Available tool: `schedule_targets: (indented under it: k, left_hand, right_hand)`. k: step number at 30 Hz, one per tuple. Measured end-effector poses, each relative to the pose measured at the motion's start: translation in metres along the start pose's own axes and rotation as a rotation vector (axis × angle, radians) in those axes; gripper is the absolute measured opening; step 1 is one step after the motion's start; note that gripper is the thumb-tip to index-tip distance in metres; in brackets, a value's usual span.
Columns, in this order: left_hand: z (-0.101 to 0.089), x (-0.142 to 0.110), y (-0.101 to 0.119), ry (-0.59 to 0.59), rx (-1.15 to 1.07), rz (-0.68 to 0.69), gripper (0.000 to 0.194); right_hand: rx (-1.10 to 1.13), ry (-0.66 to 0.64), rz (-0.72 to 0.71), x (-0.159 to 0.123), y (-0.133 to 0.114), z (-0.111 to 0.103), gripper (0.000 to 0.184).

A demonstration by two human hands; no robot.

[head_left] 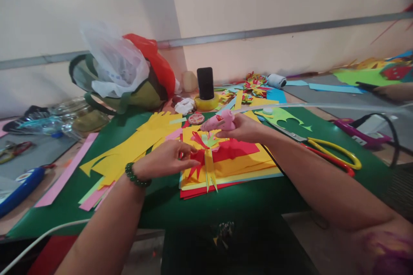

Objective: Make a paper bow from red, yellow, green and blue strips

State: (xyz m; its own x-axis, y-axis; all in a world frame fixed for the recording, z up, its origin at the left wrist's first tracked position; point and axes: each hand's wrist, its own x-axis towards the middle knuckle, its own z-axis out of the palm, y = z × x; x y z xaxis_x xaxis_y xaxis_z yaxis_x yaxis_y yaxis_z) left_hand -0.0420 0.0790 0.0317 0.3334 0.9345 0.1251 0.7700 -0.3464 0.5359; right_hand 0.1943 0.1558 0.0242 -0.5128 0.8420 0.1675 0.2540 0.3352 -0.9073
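Note:
My right hand (242, 129) is wrapped round a pink glue gun (218, 122) whose nozzle points left and down over a paper cut-out. My left hand (167, 159), with a green bead bracelet at the wrist, pinches a red spiky paper piece (197, 138) with yellow pointed strips (209, 172) attached. Both rest over a stack of red, yellow and blue sheets (238, 163) lying on a green sheet (167, 202).
Cut yellow paper (129, 150) and pink strips (64, 172) lie left. Scissors with yellow and red handles (335, 154) lie right. A phone (205, 82) stands on a tape roll (206, 103) behind. Plastic bags (122, 68), paper flowers (254, 86) and a glue-gun cable (387, 133) surround.

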Motion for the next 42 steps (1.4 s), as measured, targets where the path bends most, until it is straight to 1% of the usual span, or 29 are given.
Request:
schedule_targets:
  k: [2,3,8,11,14,19,22,25,30,33,38,42]
  left_hand:
    - [0.003,-0.001,0.001,-0.122,0.012,0.032,0.035]
    - [0.004,-0.001,0.001,-0.164,0.02,0.049,0.033]
    - [0.009,0.0,-0.002,-0.169,0.054,0.067,0.028]
    - [0.009,0.0,-0.002,-0.204,0.103,0.082,0.028]
    - [0.008,0.0,-0.002,-0.234,0.155,0.078,0.028]
    - [0.009,0.0,-0.004,-0.22,0.154,0.085,0.029]
    - [0.01,0.0,-0.004,-0.216,0.139,0.084,0.031]
    - [0.008,0.0,-0.003,-0.261,0.171,0.078,0.035]
    - [0.005,0.002,0.0,-0.326,0.225,0.078,0.042]
    - [0.004,0.002,0.0,-0.342,0.232,0.074,0.042]
    - [0.005,0.002,-0.002,-0.337,0.216,0.087,0.042]
    - [0.004,0.002,-0.001,-0.34,0.221,0.083,0.043]
  right_hand:
    - [-0.02,-0.049,-0.011,-0.001,0.0,0.001,0.021]
    - [-0.037,-0.056,-0.007,-0.002,0.0,0.002,0.02]
    - [-0.133,-0.124,0.029,-0.005,-0.001,0.005,0.017]
    - [-0.188,-0.162,0.079,-0.006,-0.002,0.006,0.02]
    - [-0.229,-0.2,0.089,-0.007,-0.001,0.008,0.02]
    - [-0.287,-0.186,0.096,-0.005,0.003,0.009,0.017]
    - [-0.308,-0.183,0.098,-0.004,0.004,0.009,0.019]
    - [-0.357,-0.191,0.09,-0.006,0.0,0.009,0.023]
    - [-0.518,-0.277,0.111,-0.01,-0.009,0.011,0.029]
    - [-0.537,-0.301,0.118,-0.01,-0.011,0.011,0.031]
    - [-0.554,-0.278,0.112,-0.008,-0.008,0.009,0.03]
    - [-0.543,-0.313,0.099,-0.007,-0.007,0.008,0.03]
